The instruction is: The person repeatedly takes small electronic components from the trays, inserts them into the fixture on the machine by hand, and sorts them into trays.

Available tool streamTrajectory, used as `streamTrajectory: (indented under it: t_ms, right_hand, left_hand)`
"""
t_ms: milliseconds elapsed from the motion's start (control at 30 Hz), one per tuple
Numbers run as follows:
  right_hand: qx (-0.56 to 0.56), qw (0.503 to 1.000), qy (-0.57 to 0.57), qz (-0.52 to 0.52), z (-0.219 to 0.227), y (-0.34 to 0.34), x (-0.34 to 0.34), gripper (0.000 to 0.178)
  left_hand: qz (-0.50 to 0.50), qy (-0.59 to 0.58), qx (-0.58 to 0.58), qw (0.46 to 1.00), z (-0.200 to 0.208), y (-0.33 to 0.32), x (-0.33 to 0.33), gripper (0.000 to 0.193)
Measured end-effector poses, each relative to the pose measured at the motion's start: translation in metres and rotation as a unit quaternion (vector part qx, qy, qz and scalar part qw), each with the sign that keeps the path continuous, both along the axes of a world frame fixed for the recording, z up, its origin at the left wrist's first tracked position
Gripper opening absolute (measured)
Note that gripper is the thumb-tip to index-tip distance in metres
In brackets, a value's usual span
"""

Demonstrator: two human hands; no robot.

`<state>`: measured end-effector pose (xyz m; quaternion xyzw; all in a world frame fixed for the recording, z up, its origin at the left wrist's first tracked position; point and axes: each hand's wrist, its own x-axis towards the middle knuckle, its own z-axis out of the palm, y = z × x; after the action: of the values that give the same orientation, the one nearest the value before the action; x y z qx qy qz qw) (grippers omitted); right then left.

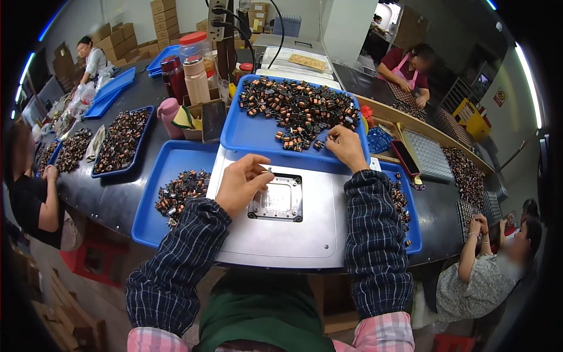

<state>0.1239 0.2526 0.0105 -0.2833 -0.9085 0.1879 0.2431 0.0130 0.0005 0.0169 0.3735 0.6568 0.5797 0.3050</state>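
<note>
My left hand [242,183] is closed in a pinch above the metal plate [316,217], with a small component [270,170] at its fingertips. Just right of it, a clear-topped square fixture [275,198] is set into a dark opening in the plate. My right hand [347,148] reaches over the near rim of a blue tray [234,126], fingers bent together at the edge of a heap of small black-and-copper coil components [299,105]. Whatever those fingers pinch is too small to make out.
More coil components lie in the blue trays left [153,217] and right [415,234] of the plate. Bottles, a pink flask [169,114] and a cardboard box stand behind the left tray. A phone [406,157] lies at right. Several people sit around the table.
</note>
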Motion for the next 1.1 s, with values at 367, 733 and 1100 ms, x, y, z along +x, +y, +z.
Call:
streamTrajectory:
  t_ms: [367, 733, 1100]
  right_hand:
    - [-0.431, 0.855, 0.290, 0.018, 0.021, -0.016, 0.026, 0.011]
    - [-0.480, 0.835, 0.214, 0.163, 0.031, -0.078, 0.012, 0.016]
    - [-0.163, 0.949, -0.023, 0.269, 0.013, -0.122, 0.013, 0.013]
  left_hand:
    - [-0.056, 0.249, 0.020, 0.967, -0.006, -0.011, 0.010, 0.011]
    - [-0.095, 0.441, 0.046, 0.891, -0.013, 0.000, 0.012, 0.010]
    - [0.120, 0.272, 0.081, 0.951, -0.007, -0.049, -0.011, 0.015]
